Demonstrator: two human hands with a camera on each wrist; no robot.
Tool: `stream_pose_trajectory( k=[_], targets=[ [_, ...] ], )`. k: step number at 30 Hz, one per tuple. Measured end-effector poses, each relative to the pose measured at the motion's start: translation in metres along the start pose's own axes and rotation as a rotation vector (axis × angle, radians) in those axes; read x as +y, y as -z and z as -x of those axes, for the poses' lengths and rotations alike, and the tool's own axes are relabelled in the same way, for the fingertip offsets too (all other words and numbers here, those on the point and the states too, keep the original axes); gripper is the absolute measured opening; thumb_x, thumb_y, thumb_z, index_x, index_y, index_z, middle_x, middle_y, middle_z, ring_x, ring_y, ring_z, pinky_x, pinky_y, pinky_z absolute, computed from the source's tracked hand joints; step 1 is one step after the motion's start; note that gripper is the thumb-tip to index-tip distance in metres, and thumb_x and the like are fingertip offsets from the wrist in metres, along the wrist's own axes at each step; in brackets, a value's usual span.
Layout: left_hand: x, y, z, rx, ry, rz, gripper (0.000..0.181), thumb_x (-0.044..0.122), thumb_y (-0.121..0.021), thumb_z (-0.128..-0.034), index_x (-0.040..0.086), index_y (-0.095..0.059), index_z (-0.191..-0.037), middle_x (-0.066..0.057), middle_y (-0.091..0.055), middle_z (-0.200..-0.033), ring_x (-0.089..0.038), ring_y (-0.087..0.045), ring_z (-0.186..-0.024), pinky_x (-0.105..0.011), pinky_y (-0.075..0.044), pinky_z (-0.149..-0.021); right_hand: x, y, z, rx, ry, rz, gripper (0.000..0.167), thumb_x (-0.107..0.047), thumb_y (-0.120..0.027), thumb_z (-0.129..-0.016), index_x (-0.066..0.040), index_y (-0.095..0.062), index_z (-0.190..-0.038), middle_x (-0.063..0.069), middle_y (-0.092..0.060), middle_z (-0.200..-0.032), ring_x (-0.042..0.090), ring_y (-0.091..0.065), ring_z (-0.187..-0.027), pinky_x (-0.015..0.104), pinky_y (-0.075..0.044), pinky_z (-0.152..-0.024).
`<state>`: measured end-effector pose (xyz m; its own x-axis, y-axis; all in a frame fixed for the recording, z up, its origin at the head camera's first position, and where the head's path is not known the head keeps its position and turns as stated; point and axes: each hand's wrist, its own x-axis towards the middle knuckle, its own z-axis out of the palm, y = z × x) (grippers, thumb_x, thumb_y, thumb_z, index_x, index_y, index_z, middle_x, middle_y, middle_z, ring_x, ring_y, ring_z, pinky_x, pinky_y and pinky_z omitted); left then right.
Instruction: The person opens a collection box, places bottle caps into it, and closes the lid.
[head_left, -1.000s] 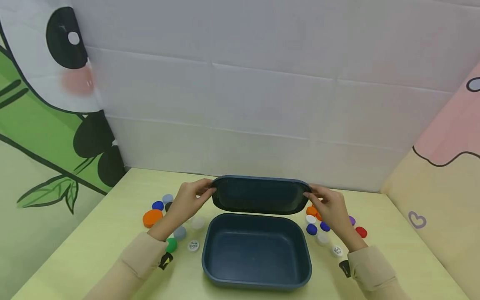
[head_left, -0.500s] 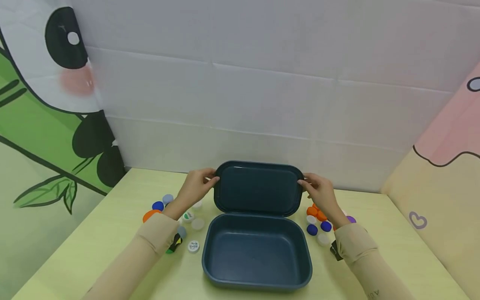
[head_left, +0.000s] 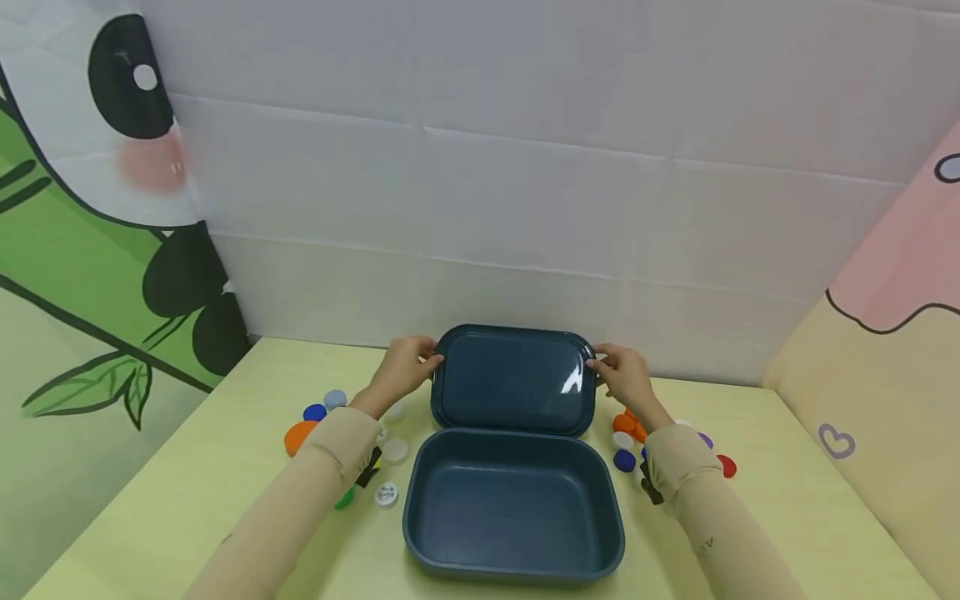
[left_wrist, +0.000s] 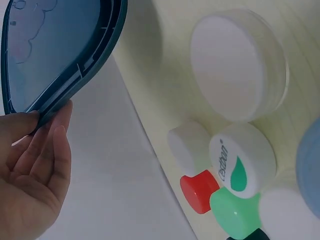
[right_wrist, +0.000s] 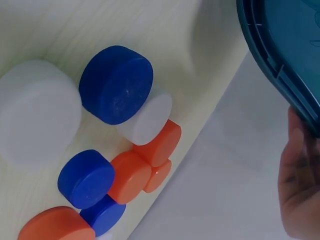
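Both hands hold a dark blue lid [head_left: 510, 379] behind an open box of the same colour, its inner face toward me. My left hand [head_left: 401, 371] pinches its left edge between thumb and fingers, as the left wrist view shows on the lid's rim [left_wrist: 82, 75]. At the opposite edge, my right hand [head_left: 626, 379] grips with thumb and fingers; the right wrist view shows only part of that hand [right_wrist: 302, 185]. The lid's lower edge lies close behind the box [head_left: 513, 517]; whether they touch I cannot tell. Nothing lies inside the box.
Bottle caps lie on both sides of the box: an orange cap [head_left: 300, 437] and a white cap [head_left: 386, 495] on the left, a blue cap [head_left: 624, 461] and a red cap [head_left: 726, 466] on the right. A white sheet [head_left: 465, 208] hangs behind the table [head_left: 810, 517].
The lid has swung from a flatter tilt to nearly upright, then moved slightly farther back. Both hands have gone with it and come closer together. The box has stayed in place.
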<state>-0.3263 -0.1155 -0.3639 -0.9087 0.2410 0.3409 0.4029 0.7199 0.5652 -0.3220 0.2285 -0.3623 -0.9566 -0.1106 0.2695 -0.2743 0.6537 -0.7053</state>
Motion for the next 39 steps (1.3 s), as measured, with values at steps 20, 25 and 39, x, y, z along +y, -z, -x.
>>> stream_pose_trajectory(
  k=[20, 25, 39],
  targets=[
    [-0.012, -0.023, -0.014, -0.13, 0.116, -0.116, 0.019, 0.003, -0.06, -0.0791, -0.009, -0.062, -0.095, -0.017, -0.066, -0.082, -0.02, -0.059, -0.066, -0.027, -0.048, -0.056, 0.011, -0.027, -0.011, -0.168, -0.131, 0.126, 0.051, 0.012, -0.046, -0.079, 0.008, -0.04, -0.13, 0.031, -0.056, -0.108, 0.029, -0.061, -0.076, 0.026, -0.051, -0.055],
    [-0.027, -0.037, -0.02, -0.153, 0.054, -0.161, 0.028, -0.001, -0.057, -0.0733, -0.004, -0.062, -0.1, -0.014, -0.064, -0.088, -0.022, -0.056, -0.078, -0.033, -0.048, -0.067, 0.017, -0.032, -0.01, -0.226, -0.086, 0.187, 0.054, 0.011, -0.045, -0.075, 0.014, -0.037, -0.129, 0.032, -0.053, -0.114, 0.04, -0.057, -0.098, 0.037, -0.05, -0.071],
    [-0.129, -0.12, -0.06, -0.2, 0.024, -0.312, 0.024, 0.0, -0.056, -0.0667, -0.001, -0.055, -0.091, -0.018, -0.059, -0.085, -0.027, -0.052, -0.07, -0.035, -0.043, -0.058, 0.024, -0.046, -0.007, -0.372, -0.141, 0.231, 0.059, 0.003, -0.051, -0.084, 0.013, -0.025, -0.136, 0.033, -0.034, -0.137, 0.046, -0.035, -0.126, 0.052, -0.033, -0.103]
  ],
)
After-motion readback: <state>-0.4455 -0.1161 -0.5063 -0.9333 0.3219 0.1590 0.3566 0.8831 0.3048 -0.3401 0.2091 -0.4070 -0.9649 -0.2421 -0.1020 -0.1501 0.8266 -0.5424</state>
